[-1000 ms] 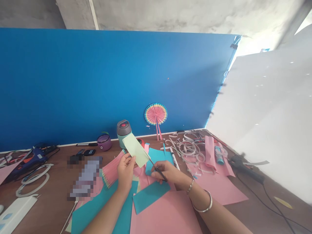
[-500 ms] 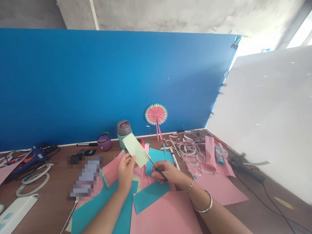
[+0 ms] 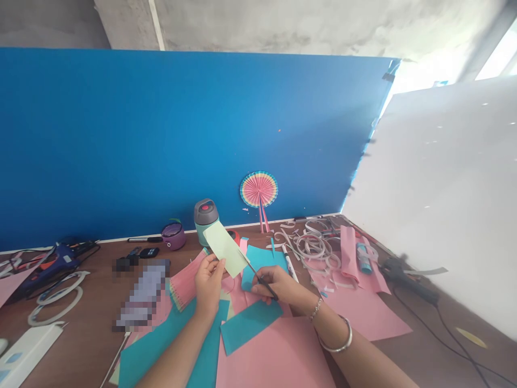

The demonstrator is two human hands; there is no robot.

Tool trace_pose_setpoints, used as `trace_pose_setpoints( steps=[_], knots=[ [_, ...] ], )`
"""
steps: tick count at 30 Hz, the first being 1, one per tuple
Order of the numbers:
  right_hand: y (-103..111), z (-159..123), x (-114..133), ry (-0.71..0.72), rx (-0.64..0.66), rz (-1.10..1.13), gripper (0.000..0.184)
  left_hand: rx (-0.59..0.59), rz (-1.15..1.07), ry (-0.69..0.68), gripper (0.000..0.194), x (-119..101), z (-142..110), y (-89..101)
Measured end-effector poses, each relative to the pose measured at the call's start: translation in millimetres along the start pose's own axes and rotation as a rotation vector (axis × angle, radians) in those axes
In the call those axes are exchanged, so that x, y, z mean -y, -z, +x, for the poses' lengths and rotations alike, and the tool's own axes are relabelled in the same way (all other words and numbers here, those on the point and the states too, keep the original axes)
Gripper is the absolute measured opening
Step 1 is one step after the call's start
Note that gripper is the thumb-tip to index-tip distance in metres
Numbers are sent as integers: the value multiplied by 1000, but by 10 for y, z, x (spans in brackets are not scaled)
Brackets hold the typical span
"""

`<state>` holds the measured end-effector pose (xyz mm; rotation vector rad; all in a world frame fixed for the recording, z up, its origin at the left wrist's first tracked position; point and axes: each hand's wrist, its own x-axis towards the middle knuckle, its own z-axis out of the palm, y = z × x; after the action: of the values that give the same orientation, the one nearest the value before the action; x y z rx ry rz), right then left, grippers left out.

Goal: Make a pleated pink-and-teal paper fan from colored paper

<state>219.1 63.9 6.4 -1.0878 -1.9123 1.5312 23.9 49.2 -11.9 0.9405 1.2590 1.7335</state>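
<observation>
A pale green strip of paper [image 3: 226,249] is pinched by its lower left edge in my left hand [image 3: 208,283], held tilted above the desk. My right hand [image 3: 277,285] is closed around the dark handles of a pair of scissors [image 3: 264,284]. The blades reach up and left to the right edge of the green paper; whether they are cutting into it I cannot tell. Just below my right hand lies a teal paper strip [image 3: 250,326], on top of a large pink sheet [image 3: 274,358]. Left of it, a teal sheet [image 3: 161,347] lies partly under my left forearm.
Behind my hands stand a flask [image 3: 205,218] and a round pleated paper fan [image 3: 259,189] against the blue partition. A pleated pink paper [image 3: 188,283] lies left. Coiled white strips [image 3: 315,242], a marker [image 3: 290,264] and a glue gun [image 3: 412,280] lie right. A purple pot [image 3: 173,236] stands back left.
</observation>
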Motion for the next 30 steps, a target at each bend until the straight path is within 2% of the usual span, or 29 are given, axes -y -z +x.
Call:
trace_pose_setpoints(
  steps=[30],
  knots=[
    [-21,7,23,-31,-70,-22,16,28,-26,26,40,1,-2,12]
  ],
)
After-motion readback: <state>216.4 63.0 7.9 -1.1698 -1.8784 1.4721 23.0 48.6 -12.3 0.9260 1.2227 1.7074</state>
